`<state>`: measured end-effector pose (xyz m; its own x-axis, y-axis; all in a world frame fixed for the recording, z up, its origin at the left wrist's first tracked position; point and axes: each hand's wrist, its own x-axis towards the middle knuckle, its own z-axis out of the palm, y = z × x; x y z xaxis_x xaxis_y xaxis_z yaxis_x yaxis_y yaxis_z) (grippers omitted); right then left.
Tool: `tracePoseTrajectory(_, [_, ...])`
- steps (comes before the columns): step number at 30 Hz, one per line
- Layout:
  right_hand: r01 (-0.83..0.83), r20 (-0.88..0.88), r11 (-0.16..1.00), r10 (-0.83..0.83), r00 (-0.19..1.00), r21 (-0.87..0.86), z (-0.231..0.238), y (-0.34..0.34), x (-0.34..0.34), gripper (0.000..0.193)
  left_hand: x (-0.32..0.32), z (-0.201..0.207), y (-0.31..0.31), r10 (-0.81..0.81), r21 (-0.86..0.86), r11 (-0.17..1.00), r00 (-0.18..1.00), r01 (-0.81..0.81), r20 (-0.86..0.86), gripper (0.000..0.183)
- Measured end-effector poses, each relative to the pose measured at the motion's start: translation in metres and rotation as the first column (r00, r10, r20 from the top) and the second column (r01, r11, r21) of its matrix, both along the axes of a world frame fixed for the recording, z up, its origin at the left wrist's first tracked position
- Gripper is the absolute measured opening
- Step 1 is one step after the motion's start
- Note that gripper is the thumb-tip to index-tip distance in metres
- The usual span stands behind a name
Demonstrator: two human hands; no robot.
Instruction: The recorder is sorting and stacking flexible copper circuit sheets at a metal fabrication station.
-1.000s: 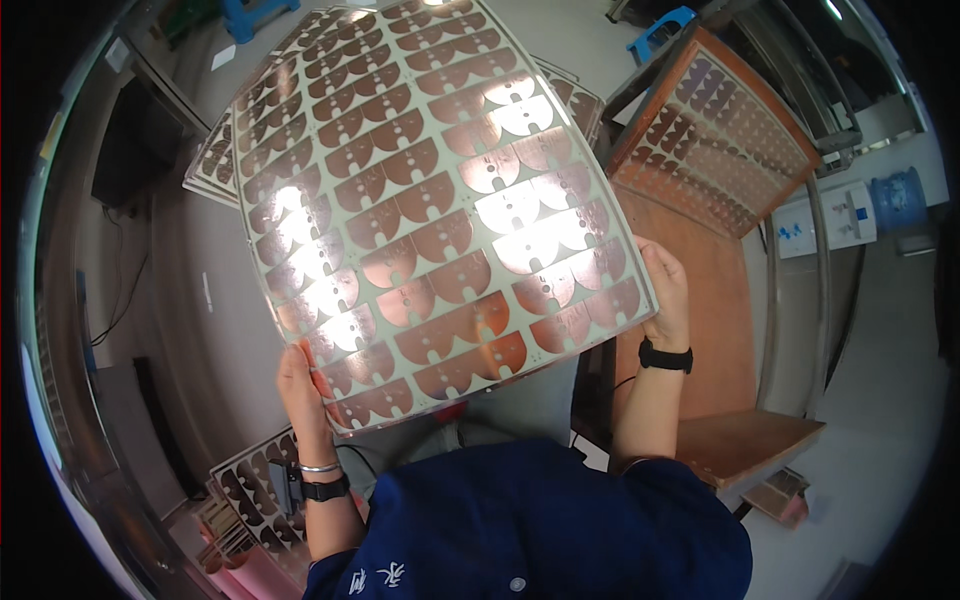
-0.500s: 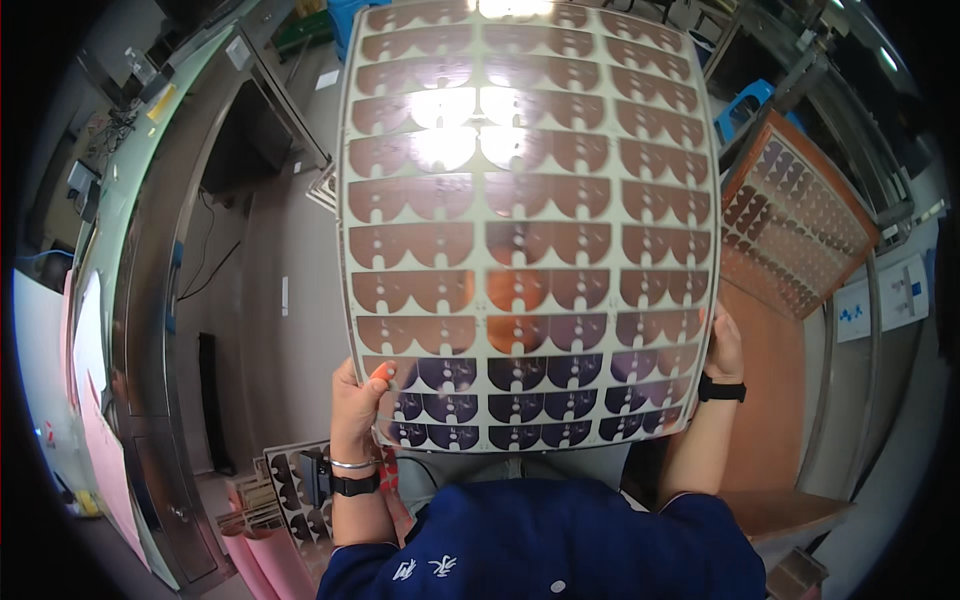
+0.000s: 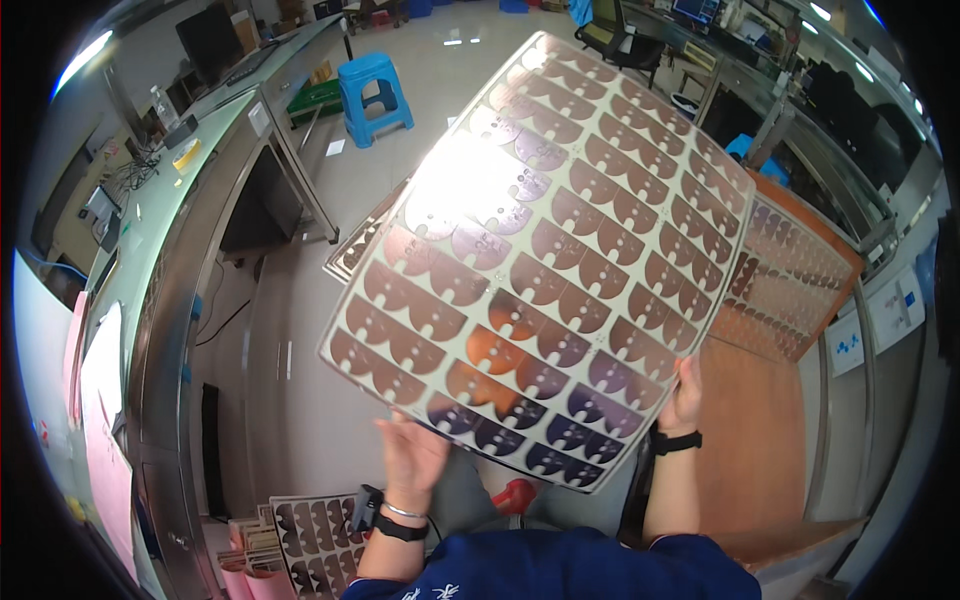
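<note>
A large pale sheet (image 3: 590, 235), printed with rows of shiny brown, notched half-round shapes, is tilted and turned in front of me. Bright glare covers its upper left. My right hand (image 3: 683, 400) grips the sheet's lower right edge, thumb on the near side and fingers partly hidden behind. At the lower left edge my left hand (image 3: 412, 460) lies palm up with loose, stretched fingers. Its fingertips go under the edge and are hidden; the thumb stands apart, not pinching the sheet.
Another patterned sheet in an orange frame (image 3: 795, 270) leans at the right, above a brown board (image 3: 750, 440). More patterned sheets (image 3: 318, 545) and pink rolls (image 3: 265, 580) stand low left. A long glass-topped bench (image 3: 165, 225) runs along the left; a blue stool (image 3: 374, 97) stands beyond.
The sheet has turned clockwise and dropped away at the top, showing more room behind. My left hand has loosened from its thumb grip and turned palm up. My right hand has moved lower.
</note>
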<state>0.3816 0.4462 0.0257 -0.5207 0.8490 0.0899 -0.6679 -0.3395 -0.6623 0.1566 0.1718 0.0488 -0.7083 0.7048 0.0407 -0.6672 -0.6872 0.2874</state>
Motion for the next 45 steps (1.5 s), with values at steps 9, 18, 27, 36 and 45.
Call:
tracePoseTrajectory(9, [-0.101,-0.084,0.995,0.101,0.991,0.012,0.025,0.001,0.014,0.054,-0.032,-0.021,-0.009,0.065,-0.238,0.968,0.995,-0.080,-0.071,0.022])
tracePoseTrajectory(18, [0.038,0.018,0.988,-0.041,0.999,0.150,0.067,-0.012,0.029,0.064,-0.062,-0.046,-0.039,0.145,-0.295,0.947,0.988,-0.124,0.049,0.026])
tracePoseTrajectory(27, [-0.062,-0.078,0.991,0.071,0.994,0.115,0.074,-0.019,0.019,0.066,-0.052,-0.029,-0.029,0.073,-0.270,0.962,0.994,-0.049,0.078,0.039])
tracePoseTrajectory(36, [-0.150,0.068,0.989,0.149,0.986,0.015,0.047,-0.086,-0.037,0.050,-0.032,-0.008,0.040,-0.105,-0.148,0.983,0.994,0.110,0.036,0.030])
tracePoseTrajectory(45, [0.572,0.043,0.810,-0.581,0.813,0.131,0.082,-0.020,0.083,0.042,-0.007,0.025,0.061,-0.427,-0.522,0.839,0.782,0.155,-0.455,0.046])
